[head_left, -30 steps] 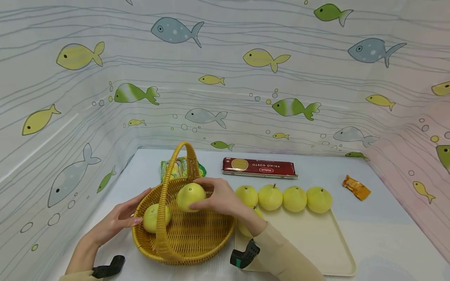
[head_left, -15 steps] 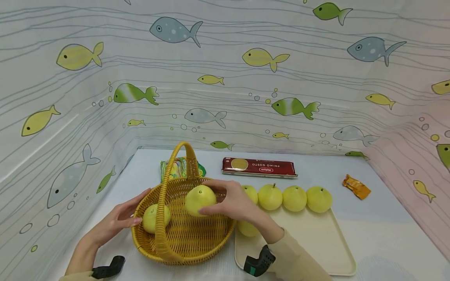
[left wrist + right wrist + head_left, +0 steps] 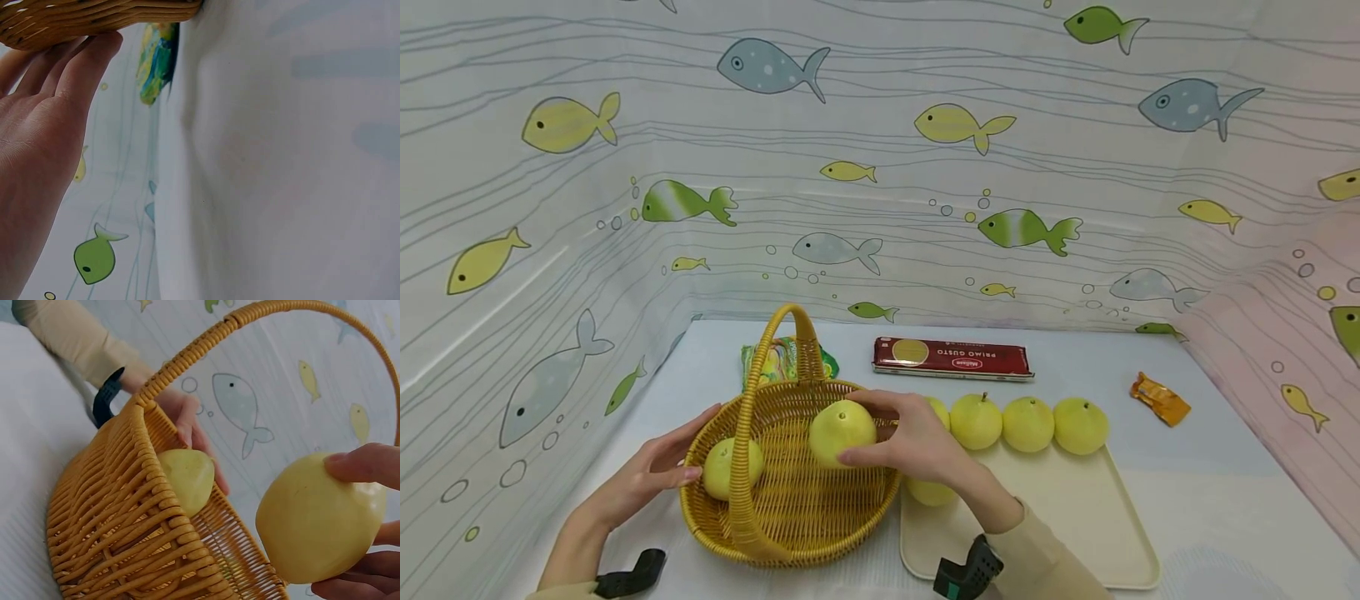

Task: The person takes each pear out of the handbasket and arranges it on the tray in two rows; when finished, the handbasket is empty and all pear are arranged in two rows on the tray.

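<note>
A golden wicker basket (image 3: pixel 820 517) with a tall hoop handle stands before me. My left hand (image 3: pixel 643 471) rests against its left side, thumb at the rim; in the left wrist view its extended fingers (image 3: pixel 84 69) touch the wicker. Inside the basket, at the left, lies a round yellow pear (image 3: pixel 718 471). My right hand (image 3: pixel 917 437) grips another yellow pear (image 3: pixel 841 433) between thumb and fingers, over the basket's right part. The right wrist view shows this pear (image 3: pixel 319 519) near the rim. On and along the cream tray (image 3: pixel 1037 533) sit several more pears (image 3: pixel 1028 425).
A dark red biscuit pack (image 3: pixel 953 358) lies at the back centre. Behind the basket is a green and yellow packet (image 3: pixel 782 358). An orange wrapper (image 3: pixel 1160 400) lies at the right. Fish-printed cloth walls (image 3: pixel 925 275) enclose the table.
My right hand has moved right and slightly down with the pear, from mid-basket toward the basket's right side. The left hand has stayed on the basket.
</note>
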`<state>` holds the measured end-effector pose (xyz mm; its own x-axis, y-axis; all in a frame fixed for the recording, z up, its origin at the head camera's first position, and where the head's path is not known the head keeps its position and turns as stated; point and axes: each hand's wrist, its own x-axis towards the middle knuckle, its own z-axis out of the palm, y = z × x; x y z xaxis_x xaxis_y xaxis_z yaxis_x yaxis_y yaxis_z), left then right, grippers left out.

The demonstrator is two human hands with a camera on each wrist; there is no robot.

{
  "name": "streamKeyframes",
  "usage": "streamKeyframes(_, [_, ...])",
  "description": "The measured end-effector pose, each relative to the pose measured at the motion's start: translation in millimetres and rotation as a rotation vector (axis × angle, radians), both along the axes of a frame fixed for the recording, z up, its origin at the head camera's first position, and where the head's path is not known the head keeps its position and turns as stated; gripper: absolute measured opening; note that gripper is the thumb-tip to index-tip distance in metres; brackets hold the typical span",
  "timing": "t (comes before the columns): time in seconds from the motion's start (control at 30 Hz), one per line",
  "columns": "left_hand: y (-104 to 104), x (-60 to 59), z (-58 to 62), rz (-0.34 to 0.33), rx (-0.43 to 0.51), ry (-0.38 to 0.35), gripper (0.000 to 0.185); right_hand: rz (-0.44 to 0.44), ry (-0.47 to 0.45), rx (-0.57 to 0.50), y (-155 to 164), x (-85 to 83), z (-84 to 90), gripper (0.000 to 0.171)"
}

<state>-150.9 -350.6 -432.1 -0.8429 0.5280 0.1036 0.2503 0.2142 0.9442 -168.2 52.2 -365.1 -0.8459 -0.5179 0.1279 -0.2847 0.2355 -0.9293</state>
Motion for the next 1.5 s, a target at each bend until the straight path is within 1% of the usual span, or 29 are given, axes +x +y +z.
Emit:
streamKeyframes(0.2, [3, 1.0, 1.8, -0.005, 0.005, 0.006, 0.071, -0.005, -0.052, -0.056, 8, 2.2, 3.9, 0.069])
streamKeyframes(0.37, [3, 0.5, 1.3, -0.017, 0.011, 0.005, 0.072, 0.0, -0.044, -0.077, 20, 1.6, 9.0, 0.068])
streamKeyframes(0.5, [1, -0.2, -0.2, -0.006, 0.004, 0.004, 0.072, -0.016, -0.039, -0.074, 33, 1.6, 14.8, 0.067])
streamKeyframes(0.57, [0, -0.4, -0.5, -0.001, -0.002, 0.008, 0.072, -0.032, -0.021, -0.068, 42, 1.4, 17.9, 0.068])
streamKeyframes(0.73, [-1, -1.0, -0.8, 0.002, -0.01, 0.016, 0.072, -0.066, 0.085, -0.051, 69, -2.1, 22.8, 0.066])
streamKeyframes(0.8, [-1, -1.2, -0.9, 0.0, -0.009, 0.017, 0.072, -0.078, 0.107, -0.051, 79, -4.0, 23.4, 0.064])
streamKeyframes(1.03, [0, -1.0, -2.3, 0.007, -0.007, 0.005, 0.072, -0.142, 0.11, -0.005, 110, -7.4, 18.3, 0.064])
streamKeyframes(1.23, [1, -1.2, -1.4, 0.008, -0.006, -0.001, 0.072, -0.132, 0.103, 0.013, 136, -6.4, 10.4, 0.062])
streamKeyframes(1.37, [2, -0.8, 0.1, -0.007, 0.003, 0.019, 0.072, -0.146, 0.096, 0.024, 150, -5.7, 5.3, 0.061])
streamKeyframes(1.5, [2, 0.5, 1.5, -0.008, 0.006, 0.022, 0.072, -0.165, 0.09, 0.03, 161, -6.1, -0.6, 0.063])
